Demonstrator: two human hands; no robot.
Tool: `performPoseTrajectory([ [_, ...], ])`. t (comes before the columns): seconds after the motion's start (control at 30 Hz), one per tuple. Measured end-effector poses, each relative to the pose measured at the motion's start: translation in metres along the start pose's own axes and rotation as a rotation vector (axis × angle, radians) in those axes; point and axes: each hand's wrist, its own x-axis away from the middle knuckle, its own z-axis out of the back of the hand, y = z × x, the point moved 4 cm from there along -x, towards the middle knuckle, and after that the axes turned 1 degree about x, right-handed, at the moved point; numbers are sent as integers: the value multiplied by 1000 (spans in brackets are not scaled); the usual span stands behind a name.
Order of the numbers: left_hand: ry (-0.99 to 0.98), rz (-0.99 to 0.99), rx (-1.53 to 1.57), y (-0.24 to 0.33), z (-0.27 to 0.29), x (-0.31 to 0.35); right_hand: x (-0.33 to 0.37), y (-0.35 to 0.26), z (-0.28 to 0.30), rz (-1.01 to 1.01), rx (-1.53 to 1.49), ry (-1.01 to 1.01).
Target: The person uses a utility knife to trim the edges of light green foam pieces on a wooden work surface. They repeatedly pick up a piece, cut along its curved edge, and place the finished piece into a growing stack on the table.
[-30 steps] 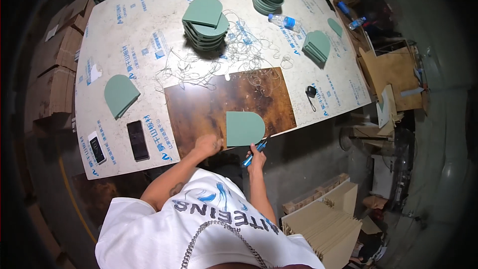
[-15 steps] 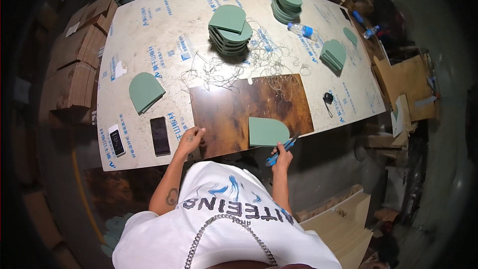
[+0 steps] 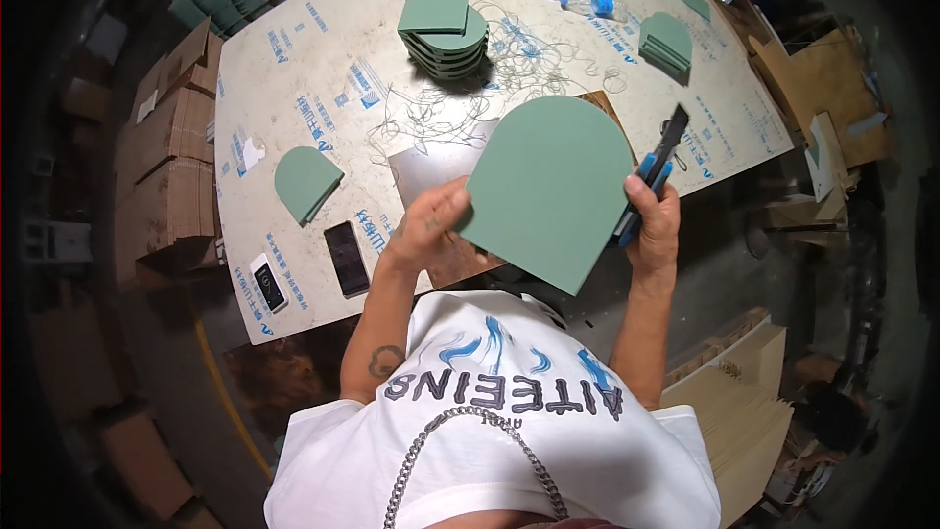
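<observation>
A green arch-shaped panel is raised over the near side of the table, its rounded end pointing away from me. My left hand pinches it by its left edge. My right hand is closed around a black and blue utility knife, which points up and away beside the panel's right edge. The right thumb lies close to that edge; whether it presses on the panel I cannot tell. Beneath the panel, a brown board lies on the table, mostly covered from sight.
Tangled string spreads mid-table near a stack of green panels. Other green panels lie at left and right. Two phones, a dark one and a white-edged one, lie near left. A water bottle lies farther back.
The green panel has been lifted off the brown board and turned, rounded end now away from me. My left hand has taken hold of it. The knife has risen with my right hand.
</observation>
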Motion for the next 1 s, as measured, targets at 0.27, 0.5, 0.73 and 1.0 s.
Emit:
performPoseTrajectory([
  [0.27, -120, -152, 71, 31, -38, 46, 27, -7, -26, 33, -285, -23],
  [0.5, 18, -92, -35, 20, -38, 58, 32, 25, -18, -163, -442, -105],
  [0.73, 38, -45, -91, 20, -53, 61, 44, 20, -36, -143, -486, -124],
  [1.0, -16, -53, -165, 33, -53, 65, 49, 23, -40, -99, -455, -15],
])
